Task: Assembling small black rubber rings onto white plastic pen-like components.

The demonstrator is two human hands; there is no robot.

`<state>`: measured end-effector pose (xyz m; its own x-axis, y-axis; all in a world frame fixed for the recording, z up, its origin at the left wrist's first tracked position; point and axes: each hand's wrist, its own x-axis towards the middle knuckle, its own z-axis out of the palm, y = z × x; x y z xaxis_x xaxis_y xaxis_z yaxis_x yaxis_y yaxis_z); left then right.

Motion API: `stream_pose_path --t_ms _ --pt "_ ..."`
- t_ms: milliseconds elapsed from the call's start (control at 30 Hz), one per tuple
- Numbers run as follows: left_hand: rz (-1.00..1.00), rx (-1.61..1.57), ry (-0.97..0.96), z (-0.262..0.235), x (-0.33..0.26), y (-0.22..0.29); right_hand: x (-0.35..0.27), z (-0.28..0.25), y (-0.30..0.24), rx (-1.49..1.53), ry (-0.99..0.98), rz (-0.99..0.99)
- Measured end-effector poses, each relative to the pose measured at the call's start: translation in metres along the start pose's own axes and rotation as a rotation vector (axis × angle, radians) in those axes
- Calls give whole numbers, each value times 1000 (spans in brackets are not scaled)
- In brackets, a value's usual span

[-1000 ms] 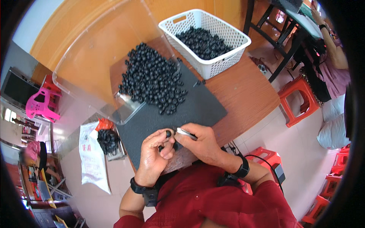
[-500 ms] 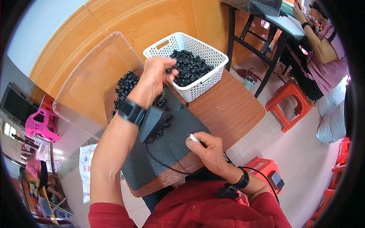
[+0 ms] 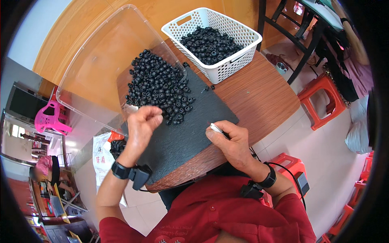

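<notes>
My left hand (image 3: 142,124) is curled at the near-left edge of the pile of small round black parts (image 3: 156,79), its thumb and fingers drawn together. I cannot see whether anything is between them. The parts, with holes in their middles, spill from a clear plastic tray (image 3: 87,52) onto a dark grey mat (image 3: 178,143). Over the mat's right edge my right hand (image 3: 235,146) grips a slim white pen-like tool (image 3: 216,128), its rear end hidden in the palm. A white perforated basket (image 3: 239,62) holds many more black parts (image 3: 210,44).
Beneath the mat lies a brown wooden table (image 3: 263,97). Red stools (image 3: 324,101) stand to the right, near a co-worker (image 3: 352,73) at another table. A white printed sack (image 3: 103,158) lies at lower left; a pink chair (image 3: 52,117) stands farther left.
My left hand has come back from the basket's near-left rim, where it held a black part, to the pile. The right hand keeps the tool. The view has shifted, with the basket now higher.
</notes>
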<state>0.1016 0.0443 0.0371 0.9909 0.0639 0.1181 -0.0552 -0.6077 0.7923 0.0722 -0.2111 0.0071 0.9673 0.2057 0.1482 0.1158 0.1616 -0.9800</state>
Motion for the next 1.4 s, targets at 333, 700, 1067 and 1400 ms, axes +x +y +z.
stream_pose_path --t_ms 333,700,1067,1400 --pt "304 327 176 41 -18 -34 -3 14 2 -46 -40 28" --pt "448 782 33 26 -47 -26 -3 24 2 -64 -64 46" --pt "-293 -1075 -86 10 -70 7 -4 42 4 -197 -135 -87" --pt "-265 -1261 -13 29 -87 23 -2 63 -3 -160 -143 -249"
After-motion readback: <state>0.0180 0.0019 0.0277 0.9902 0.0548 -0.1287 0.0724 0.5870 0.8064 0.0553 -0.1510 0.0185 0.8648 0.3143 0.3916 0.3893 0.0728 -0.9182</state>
